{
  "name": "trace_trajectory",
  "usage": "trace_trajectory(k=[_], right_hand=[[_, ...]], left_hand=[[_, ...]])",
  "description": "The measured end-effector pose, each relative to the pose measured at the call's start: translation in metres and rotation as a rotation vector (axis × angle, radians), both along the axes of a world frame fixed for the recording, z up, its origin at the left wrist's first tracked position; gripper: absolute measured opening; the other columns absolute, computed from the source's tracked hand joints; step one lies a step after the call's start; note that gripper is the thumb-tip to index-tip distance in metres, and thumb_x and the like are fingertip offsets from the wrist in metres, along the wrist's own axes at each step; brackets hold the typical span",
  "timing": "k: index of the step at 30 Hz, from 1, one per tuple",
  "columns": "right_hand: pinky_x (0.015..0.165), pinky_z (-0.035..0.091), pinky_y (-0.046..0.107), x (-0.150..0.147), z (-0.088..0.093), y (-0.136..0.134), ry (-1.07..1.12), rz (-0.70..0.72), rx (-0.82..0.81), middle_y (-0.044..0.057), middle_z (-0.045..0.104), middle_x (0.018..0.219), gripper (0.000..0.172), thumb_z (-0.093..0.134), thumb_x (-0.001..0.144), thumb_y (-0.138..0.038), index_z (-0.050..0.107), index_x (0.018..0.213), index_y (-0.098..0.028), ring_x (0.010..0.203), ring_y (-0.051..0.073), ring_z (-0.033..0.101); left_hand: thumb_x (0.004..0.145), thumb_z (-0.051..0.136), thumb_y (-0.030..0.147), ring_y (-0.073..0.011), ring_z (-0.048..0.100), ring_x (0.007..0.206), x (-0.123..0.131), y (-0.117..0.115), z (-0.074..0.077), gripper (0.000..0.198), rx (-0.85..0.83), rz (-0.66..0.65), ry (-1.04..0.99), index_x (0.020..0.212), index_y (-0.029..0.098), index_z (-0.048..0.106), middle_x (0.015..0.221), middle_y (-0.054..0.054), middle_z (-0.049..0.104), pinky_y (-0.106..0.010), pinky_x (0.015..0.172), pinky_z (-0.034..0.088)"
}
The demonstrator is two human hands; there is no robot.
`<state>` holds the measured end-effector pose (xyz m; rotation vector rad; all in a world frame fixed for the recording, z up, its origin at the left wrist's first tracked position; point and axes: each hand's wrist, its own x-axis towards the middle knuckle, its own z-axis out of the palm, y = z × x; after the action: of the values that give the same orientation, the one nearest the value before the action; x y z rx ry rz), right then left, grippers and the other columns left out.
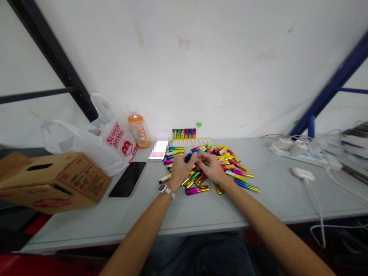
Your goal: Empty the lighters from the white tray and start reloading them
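Fingers of left hand and right hand (nearly touching) pinch one lighter.

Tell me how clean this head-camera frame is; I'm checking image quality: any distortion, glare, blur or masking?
Head view: wide-angle bending bows the table edge and splays the frame bars outward; a bright glare patch sits on the wall behind the upright lighters; a pixelated block covers one phone's screen; the hands, left hand and right hand, look slightly soft; shadows are faint.

Heap of glossy rainbow-coloured lighters flat on the grey table, one dark lighter raised above them
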<state>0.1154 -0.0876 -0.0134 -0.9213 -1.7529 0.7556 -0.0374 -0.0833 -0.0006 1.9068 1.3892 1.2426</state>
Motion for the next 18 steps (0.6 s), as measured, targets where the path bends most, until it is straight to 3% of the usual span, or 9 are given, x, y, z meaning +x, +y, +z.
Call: trace_trajectory(k=[9, 18], right_hand=[[0.056, 0.041, 0.024, -0.0005, -0.0011, 0.0009, 0.015, 0.008, -0.004, -0.006, 0.052, 0.054, 0.018, 0.051, 0.074, -0.015, 0.063, 0.087, -0.017, 0.049, 0.011, 0.049], [0.054, 0.038, 0.024, -0.0023, 0.0058, -0.0033, 0.043, 0.0, -0.046, -0.006, 0.051, 0.055, 0.01, 0.056, 0.082, -0.027, 0.06, 0.085, -0.018, 0.049, 0.01, 0.045]], left_hand=[[0.086, 0.049, 0.041, -0.0124, 0.043, 0.056, 0.0, 0.0073, -0.0016, 0.034, -0.025, 0.085, 0.118, 0.06, 0.019, 0.049, 0.058, 0.002, 0.049, -0.026, 0.056, 0.024], [0.089, 0.051, 0.046, -0.0131, 0.046, 0.059, 0.0015, 0.002, 0.0015, 0.036, 0.002, 0.094, 0.105, 0.066, 0.019, 0.05, 0.06, 0.003, 0.051, -0.025, 0.058, 0.03]])
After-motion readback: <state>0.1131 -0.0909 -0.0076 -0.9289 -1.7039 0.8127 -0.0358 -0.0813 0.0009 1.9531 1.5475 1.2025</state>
